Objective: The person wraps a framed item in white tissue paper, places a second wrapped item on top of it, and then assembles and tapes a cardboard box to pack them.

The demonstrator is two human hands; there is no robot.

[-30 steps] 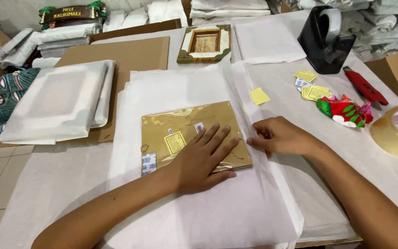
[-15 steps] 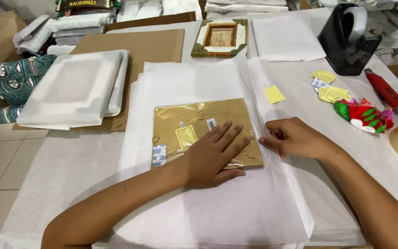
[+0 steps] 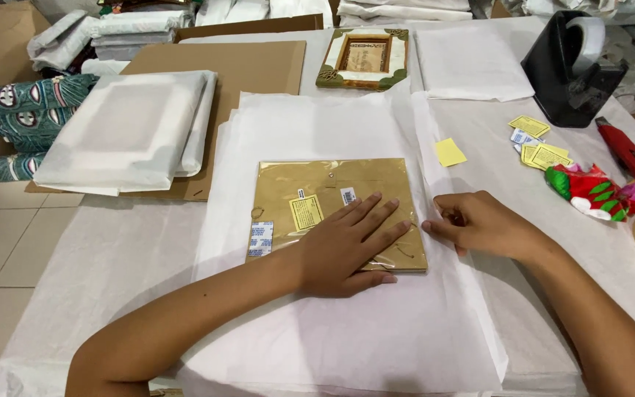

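A flat gold-brown square item [image 3: 325, 192] in clear plastic, with small stickers on it, lies on a stack of white tissue paper [image 3: 347, 338]. My left hand [image 3: 350, 246] rests flat on its lower right part, fingers spread. Just to the right of the item, my right hand [image 3: 479, 224] lies with curled fingers on the tissue paper near the sheet's right edge; whether it pinches the paper I cannot tell.
A wrapped white bundle [image 3: 130, 129] sits on brown cardboard [image 3: 259, 62] at the left. A green-cornered picture frame [image 3: 363, 59] lies at the back. At the right are a black tape dispenser [image 3: 571, 70], yellow labels [image 3: 545, 154], a red cutter [image 3: 630, 154] and a red-green ornament [image 3: 593, 191].
The hands stay in place on the item and the paper. The view has shifted slightly, so everything sits a little lower and to the right in the picture.
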